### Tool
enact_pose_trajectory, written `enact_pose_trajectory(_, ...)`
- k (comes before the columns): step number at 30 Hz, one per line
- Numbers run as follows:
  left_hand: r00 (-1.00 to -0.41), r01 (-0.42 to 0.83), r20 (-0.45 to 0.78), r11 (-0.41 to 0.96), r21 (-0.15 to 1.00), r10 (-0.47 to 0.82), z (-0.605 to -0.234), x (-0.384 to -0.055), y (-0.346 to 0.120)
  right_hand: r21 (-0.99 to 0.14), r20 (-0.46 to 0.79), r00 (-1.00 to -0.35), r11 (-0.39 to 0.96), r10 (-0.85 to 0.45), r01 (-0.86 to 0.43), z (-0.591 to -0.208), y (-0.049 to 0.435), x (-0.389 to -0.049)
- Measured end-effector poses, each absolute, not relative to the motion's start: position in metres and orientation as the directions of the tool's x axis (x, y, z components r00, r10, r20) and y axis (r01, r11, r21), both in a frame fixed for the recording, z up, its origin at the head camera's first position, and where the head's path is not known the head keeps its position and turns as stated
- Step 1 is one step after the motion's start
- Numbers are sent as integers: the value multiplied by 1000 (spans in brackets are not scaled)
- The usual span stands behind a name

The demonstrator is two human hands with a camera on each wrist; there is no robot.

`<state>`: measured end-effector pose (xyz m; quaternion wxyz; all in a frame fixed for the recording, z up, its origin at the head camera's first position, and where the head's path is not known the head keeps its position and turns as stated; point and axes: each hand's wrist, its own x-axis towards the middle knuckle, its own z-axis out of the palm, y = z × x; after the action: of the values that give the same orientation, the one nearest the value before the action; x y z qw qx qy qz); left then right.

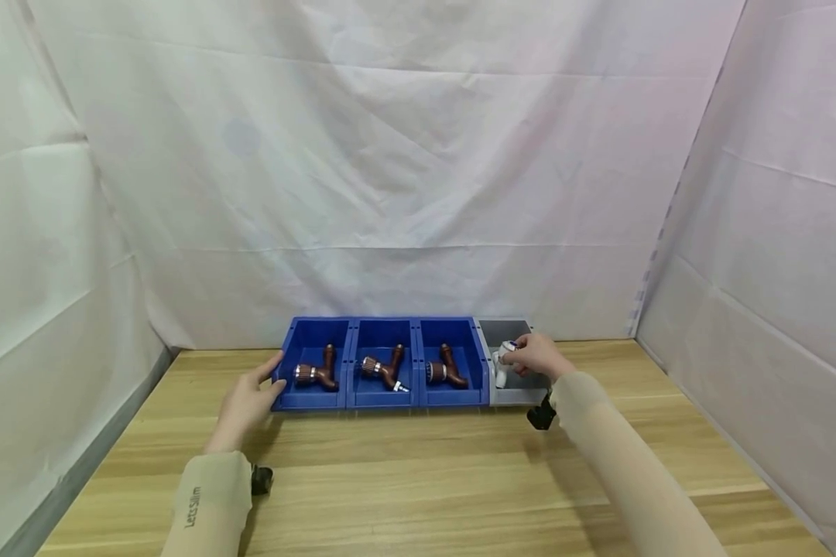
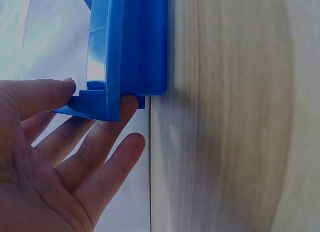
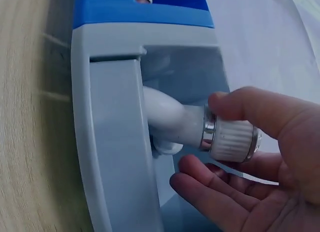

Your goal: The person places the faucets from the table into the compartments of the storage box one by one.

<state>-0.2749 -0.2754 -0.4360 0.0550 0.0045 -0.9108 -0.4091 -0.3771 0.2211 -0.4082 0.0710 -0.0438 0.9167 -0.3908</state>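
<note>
At the right end of the bin row, my right hand (image 1: 539, 357) pinches the ribbed, chrome-ringed knob of a white tap (image 3: 172, 117) between thumb and fingers. That tap stands tilted inside the grey bin (image 1: 519, 398), its lower end partly hidden by the front wall. My left hand (image 1: 245, 402) grips the side rim of the leftmost blue bin (image 2: 114, 57), thumb on one face and fingers on the other. Brown taps with ribbed knobs lie in the blue bins: a left one (image 1: 313, 374), a middle one (image 1: 386, 367) with a metallic tip, and a right one (image 1: 447, 370).
The joined bins stand at the back of a wood-grain table (image 1: 390, 480), close to a white cloth backdrop (image 1: 390, 193). More white cloth hangs at the left and right sides. A small black device is strapped at each wrist.
</note>
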Motion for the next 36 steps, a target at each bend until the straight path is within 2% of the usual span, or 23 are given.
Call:
enact_pose_trajectory(17, -993, 36, 101, 679, 733, -56, -440, -273, -277, -680, -30, -993, 730, -118, -67, -409, 215, -376)
enact_pose_trajectory(21, -993, 42, 104, 671, 740, -52, -439, -273, -277, -649, -22, -992, 757, -122, -78, -406, 215, -376)
enact_pose_trajectory(31, -994, 29, 91, 668, 743, -58, -435, -273, -275, -568, -95, -985, 820, -147, -68, -396, 220, -376)
enact_pose_trajectory(36, -994, 29, 88, 659, 751, -57, -435, -273, -274, -494, -67, -983, 861, -171, -117, -397, 220, -377)
